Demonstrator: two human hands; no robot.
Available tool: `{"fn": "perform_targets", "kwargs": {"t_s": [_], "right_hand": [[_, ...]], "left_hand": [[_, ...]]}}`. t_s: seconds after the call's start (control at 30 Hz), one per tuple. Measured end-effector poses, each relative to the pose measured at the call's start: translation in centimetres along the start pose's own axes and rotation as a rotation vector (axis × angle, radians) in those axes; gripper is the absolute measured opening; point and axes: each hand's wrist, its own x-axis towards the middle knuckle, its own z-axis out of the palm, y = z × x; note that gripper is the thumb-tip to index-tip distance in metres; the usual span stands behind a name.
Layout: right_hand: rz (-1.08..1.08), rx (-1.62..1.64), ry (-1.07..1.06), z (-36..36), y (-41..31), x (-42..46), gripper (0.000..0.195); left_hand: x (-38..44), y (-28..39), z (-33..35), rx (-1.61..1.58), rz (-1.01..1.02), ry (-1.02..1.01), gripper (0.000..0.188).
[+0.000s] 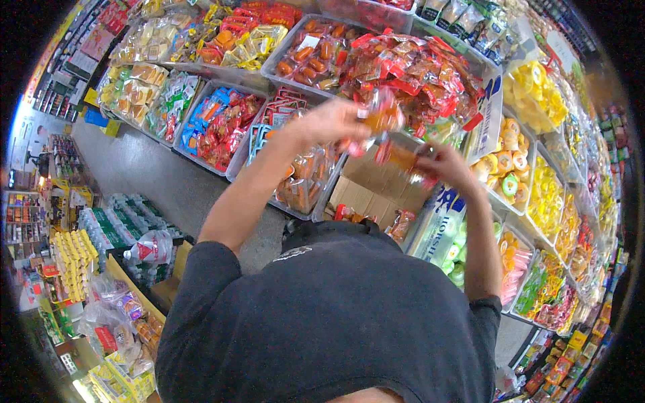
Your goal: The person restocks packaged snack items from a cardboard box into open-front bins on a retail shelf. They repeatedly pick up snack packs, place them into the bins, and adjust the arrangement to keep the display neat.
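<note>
Red-and-clear snack packets [380,118] are at the fingers of my left hand [337,121], blurred by motion. My right hand [438,163] is at another blurred brown-and-red packet [403,157]; whether its fingers are closed on it is unclear. Both hands are above a cardboard box [373,194] with a few red-wrapped packets [401,225] at its near end. Just beyond my hands rises a large heap of similar red-and-clear packets [413,70].
Around the box stand clear plastic bins of wrapped snacks, among them small sausages [307,60], blue and red packets [216,126] and yellow cups [511,151]. A white printed carton [436,226] adjoins the box. Shrink-wrapped bottles [126,221] stand on the floor at left.
</note>
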Motion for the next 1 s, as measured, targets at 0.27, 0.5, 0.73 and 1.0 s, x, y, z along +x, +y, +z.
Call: {"fn": "perform_targets", "kwargs": {"t_s": [0.27,0.5,0.73,1.0], "right_hand": [[-0.292,0.511,0.746,-2.5,-1.6,1.9,0.030],[-0.192,-0.533,-0.190,11.8,15.6,2.0,0.066],[0.087,-1.151,-0.400,14.8,16.8,0.6,0.064],[-0.370,-1.280,-0.157,16.2,19.2,0.0,0.045]], "left_hand": [[5.5,3.4,2.2,-0.260,0.513,0.446,0.058],[3.8,-19.5,9.6,0.848,0.062,-0.337,0.041],[3.0,-29.4,10.1,0.976,0.035,-0.323,0.038],[1.2,-24.9,10.8,0.829,-0.031,-0.316,0.036]]}}
